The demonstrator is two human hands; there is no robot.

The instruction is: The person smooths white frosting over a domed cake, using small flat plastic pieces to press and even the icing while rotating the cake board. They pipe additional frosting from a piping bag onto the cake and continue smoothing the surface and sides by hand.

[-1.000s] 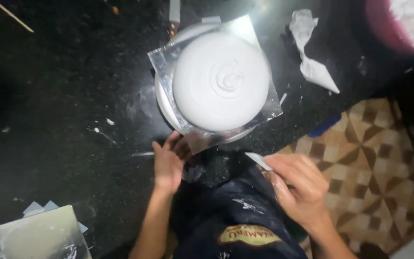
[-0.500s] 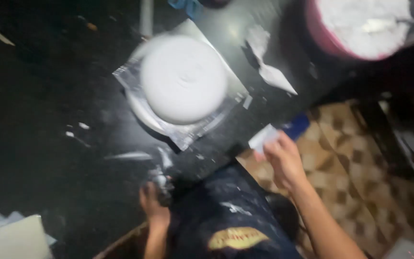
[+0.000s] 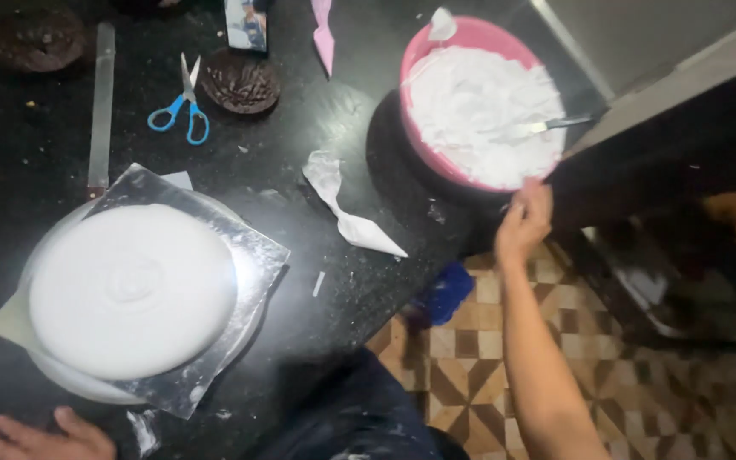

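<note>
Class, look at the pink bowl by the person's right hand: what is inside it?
The pink bowl is filled with white cream, and a metal spatula lies in it. The bowl's bottom is covered by cream. The right hand touches its rim.

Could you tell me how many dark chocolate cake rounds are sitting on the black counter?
2 can be seen: one chocolate round beside the blue-handled scissors, and another chocolate round in the far left corner past the long metal scraper. More may lie outside the frame.

Open black counter between the white frosted cake (image 3: 132, 290) and the pink bowl of cream (image 3: 483, 111) is only cut by a crumpled piping bag (image 3: 347, 209) — scissors (image 3: 182, 106), a long ruler (image 3: 100, 102) and a chocolate cake round (image 3: 241, 81) crowd the far side.
</note>
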